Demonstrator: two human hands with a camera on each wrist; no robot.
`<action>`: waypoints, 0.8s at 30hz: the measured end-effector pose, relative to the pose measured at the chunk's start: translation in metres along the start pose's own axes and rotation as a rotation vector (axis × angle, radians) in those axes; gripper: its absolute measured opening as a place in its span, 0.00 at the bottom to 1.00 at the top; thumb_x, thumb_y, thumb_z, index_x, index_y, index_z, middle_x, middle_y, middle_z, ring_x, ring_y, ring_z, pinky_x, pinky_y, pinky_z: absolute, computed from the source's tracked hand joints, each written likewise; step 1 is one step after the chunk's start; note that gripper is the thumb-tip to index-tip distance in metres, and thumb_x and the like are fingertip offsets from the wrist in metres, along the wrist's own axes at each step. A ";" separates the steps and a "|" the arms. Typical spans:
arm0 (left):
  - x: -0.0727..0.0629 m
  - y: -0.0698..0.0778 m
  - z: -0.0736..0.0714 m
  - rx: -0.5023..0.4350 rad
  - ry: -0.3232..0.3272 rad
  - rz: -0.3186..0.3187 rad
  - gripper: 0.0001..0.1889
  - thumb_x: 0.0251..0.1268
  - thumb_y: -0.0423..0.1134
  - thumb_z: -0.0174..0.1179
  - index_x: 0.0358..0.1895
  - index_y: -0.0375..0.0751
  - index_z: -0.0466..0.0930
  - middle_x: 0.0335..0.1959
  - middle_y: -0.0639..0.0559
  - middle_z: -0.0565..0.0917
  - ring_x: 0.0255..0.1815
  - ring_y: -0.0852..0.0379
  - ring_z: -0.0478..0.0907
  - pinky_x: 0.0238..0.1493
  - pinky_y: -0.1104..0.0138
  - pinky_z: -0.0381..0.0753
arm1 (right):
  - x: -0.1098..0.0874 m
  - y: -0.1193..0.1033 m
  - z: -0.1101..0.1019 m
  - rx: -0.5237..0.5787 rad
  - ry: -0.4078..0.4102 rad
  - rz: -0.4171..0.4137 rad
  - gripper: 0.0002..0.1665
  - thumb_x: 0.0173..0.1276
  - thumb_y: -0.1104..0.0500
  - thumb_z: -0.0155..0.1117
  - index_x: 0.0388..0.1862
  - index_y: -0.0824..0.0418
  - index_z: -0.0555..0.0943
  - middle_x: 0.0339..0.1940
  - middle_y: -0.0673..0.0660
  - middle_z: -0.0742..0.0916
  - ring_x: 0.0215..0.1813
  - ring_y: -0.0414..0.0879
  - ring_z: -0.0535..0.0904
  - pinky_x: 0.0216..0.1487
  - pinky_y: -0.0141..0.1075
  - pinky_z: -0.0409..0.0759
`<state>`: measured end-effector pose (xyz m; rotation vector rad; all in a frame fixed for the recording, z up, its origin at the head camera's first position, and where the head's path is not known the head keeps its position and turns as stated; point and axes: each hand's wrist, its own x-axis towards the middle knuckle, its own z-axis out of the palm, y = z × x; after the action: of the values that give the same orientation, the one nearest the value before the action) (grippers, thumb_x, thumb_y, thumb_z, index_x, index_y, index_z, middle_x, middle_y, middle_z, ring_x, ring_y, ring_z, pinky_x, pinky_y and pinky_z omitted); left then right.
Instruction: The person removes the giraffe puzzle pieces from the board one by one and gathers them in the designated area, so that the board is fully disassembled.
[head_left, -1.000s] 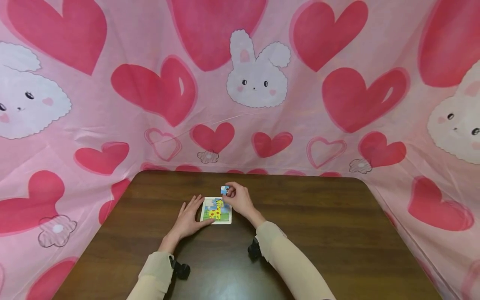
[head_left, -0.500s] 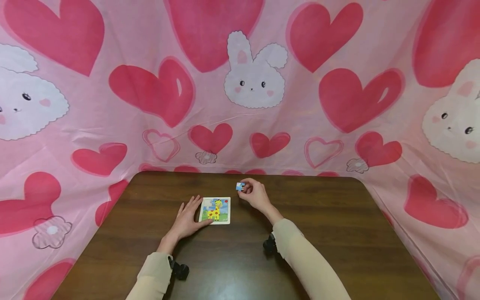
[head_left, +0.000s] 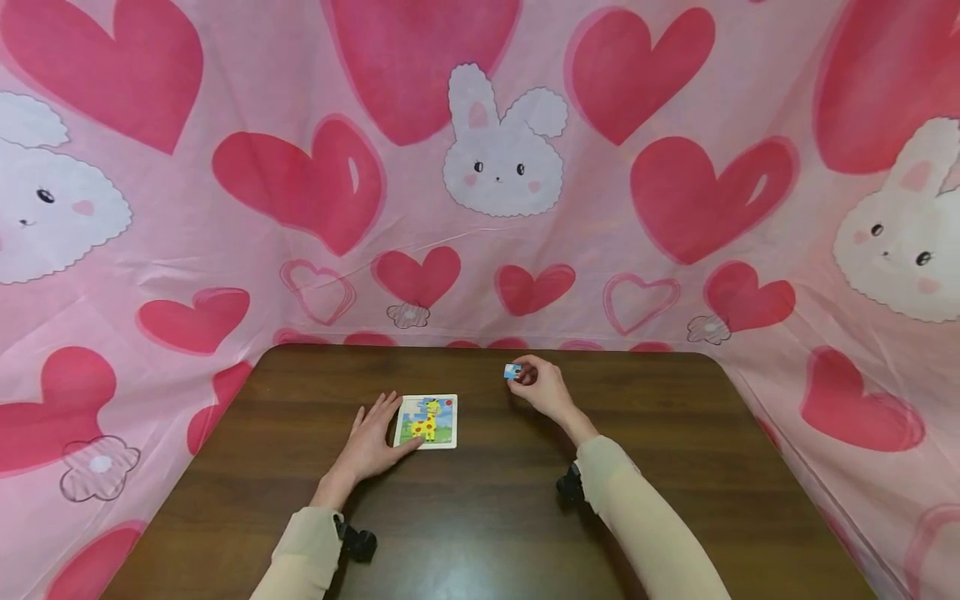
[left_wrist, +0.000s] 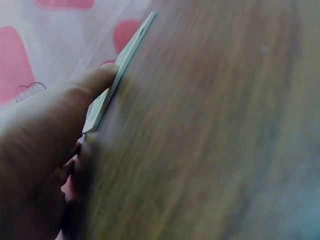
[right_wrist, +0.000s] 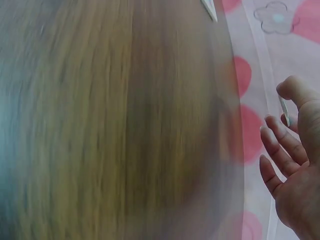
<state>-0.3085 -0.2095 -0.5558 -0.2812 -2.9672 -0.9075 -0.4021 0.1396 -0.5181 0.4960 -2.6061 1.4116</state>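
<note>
A small jigsaw puzzle in a white-rimmed frame [head_left: 455, 421] lies on the table, showing a yellow giraffe with a red dot at its upper right. My left hand [head_left: 367, 437] rests at its left side, fingers stretched along that edge and thumb on the front rim. The left wrist view shows the thumb [left_wrist: 97, 80] touching the puzzle's pale edge [left_wrist: 112, 90]. To the right of the puzzle, my right hand [head_left: 547, 390] pinches a blue-and-white puzzle piece [head_left: 512, 372] between thumb and finger. Seen edge-on in the right wrist view, the piece [right_wrist: 285, 111] is thin.
The dark wooden table [head_left: 480, 517] stretches around both hands. Behind it and at its sides hangs a pink cloth [head_left: 420, 200] with hearts and rabbits. Black cameras sit at the left wrist [head_left: 360, 545] and right wrist [head_left: 570, 486].
My right hand has moved away from the puzzle to the right, carrying the piece. The puzzle's upper right, with its red dot, has come into view. The left hand stays at the puzzle.
</note>
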 end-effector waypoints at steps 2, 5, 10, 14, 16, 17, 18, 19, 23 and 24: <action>0.000 0.001 0.000 0.055 -0.003 -0.008 0.54 0.69 0.65 0.71 0.86 0.32 0.62 0.88 0.32 0.63 0.92 0.32 0.54 0.90 0.31 0.45 | 0.000 0.004 -0.004 -0.016 0.002 -0.002 0.19 0.67 0.67 0.79 0.55 0.69 0.87 0.41 0.65 0.91 0.39 0.45 0.86 0.43 0.27 0.82; 0.000 0.003 -0.001 0.160 -0.006 -0.003 0.54 0.69 0.68 0.67 0.85 0.33 0.63 0.87 0.33 0.65 0.91 0.32 0.58 0.89 0.31 0.51 | -0.002 0.009 -0.010 -0.050 0.011 -0.016 0.19 0.67 0.68 0.79 0.55 0.69 0.87 0.45 0.66 0.90 0.44 0.52 0.88 0.49 0.33 0.85; 0.000 0.005 -0.003 0.302 -0.025 0.000 0.54 0.70 0.72 0.62 0.86 0.35 0.63 0.87 0.35 0.67 0.89 0.34 0.62 0.87 0.33 0.59 | -0.004 0.015 -0.015 -0.121 0.022 -0.046 0.17 0.68 0.65 0.79 0.54 0.68 0.87 0.48 0.66 0.88 0.52 0.59 0.86 0.59 0.51 0.86; -0.001 0.006 -0.004 0.342 -0.027 0.002 0.54 0.71 0.72 0.61 0.86 0.35 0.63 0.87 0.36 0.68 0.88 0.34 0.64 0.86 0.32 0.61 | -0.005 0.019 -0.018 -0.151 0.026 -0.049 0.17 0.68 0.62 0.79 0.53 0.66 0.88 0.51 0.65 0.88 0.58 0.62 0.83 0.64 0.60 0.82; -0.001 0.007 -0.004 0.352 -0.024 0.006 0.53 0.71 0.72 0.61 0.86 0.35 0.63 0.87 0.36 0.68 0.88 0.34 0.64 0.85 0.31 0.62 | -0.007 0.021 -0.020 -0.159 0.028 -0.048 0.17 0.68 0.62 0.80 0.53 0.66 0.88 0.53 0.66 0.89 0.59 0.62 0.83 0.65 0.62 0.82; -0.002 0.007 -0.004 0.354 -0.023 0.007 0.53 0.71 0.72 0.61 0.86 0.35 0.63 0.87 0.36 0.68 0.88 0.34 0.64 0.85 0.31 0.62 | -0.008 0.023 -0.022 -0.159 0.027 -0.047 0.17 0.68 0.62 0.80 0.53 0.66 0.89 0.53 0.66 0.89 0.60 0.63 0.82 0.65 0.62 0.81; -0.002 0.008 -0.003 0.356 -0.022 0.008 0.53 0.72 0.72 0.61 0.86 0.35 0.63 0.87 0.36 0.68 0.88 0.34 0.64 0.85 0.31 0.62 | -0.008 0.024 -0.023 -0.159 0.029 -0.045 0.17 0.68 0.62 0.80 0.53 0.67 0.89 0.54 0.67 0.89 0.61 0.64 0.82 0.66 0.63 0.81; -0.001 0.007 -0.003 0.357 -0.021 0.009 0.53 0.72 0.72 0.61 0.86 0.35 0.63 0.87 0.36 0.68 0.88 0.34 0.64 0.85 0.31 0.62 | -0.009 0.026 -0.024 -0.162 0.027 -0.041 0.17 0.68 0.63 0.80 0.53 0.67 0.89 0.55 0.67 0.89 0.62 0.65 0.82 0.66 0.63 0.81; -0.001 0.006 -0.001 0.356 -0.019 0.010 0.53 0.72 0.73 0.60 0.87 0.36 0.62 0.87 0.37 0.67 0.89 0.34 0.63 0.85 0.31 0.61 | -0.010 0.031 -0.027 -0.164 0.022 -0.030 0.17 0.67 0.63 0.80 0.53 0.68 0.89 0.58 0.70 0.88 0.66 0.69 0.80 0.71 0.66 0.77; -0.001 0.006 -0.001 0.356 -0.017 0.012 0.53 0.72 0.73 0.60 0.87 0.36 0.63 0.87 0.37 0.67 0.89 0.35 0.63 0.86 0.31 0.61 | -0.010 0.032 -0.028 -0.167 0.020 -0.031 0.17 0.67 0.64 0.79 0.53 0.69 0.89 0.59 0.70 0.88 0.67 0.70 0.79 0.72 0.67 0.76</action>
<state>-0.3064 -0.2057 -0.5520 -0.2929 -3.0619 -0.3626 -0.4046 0.1815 -0.5310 0.4949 -2.6575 1.1705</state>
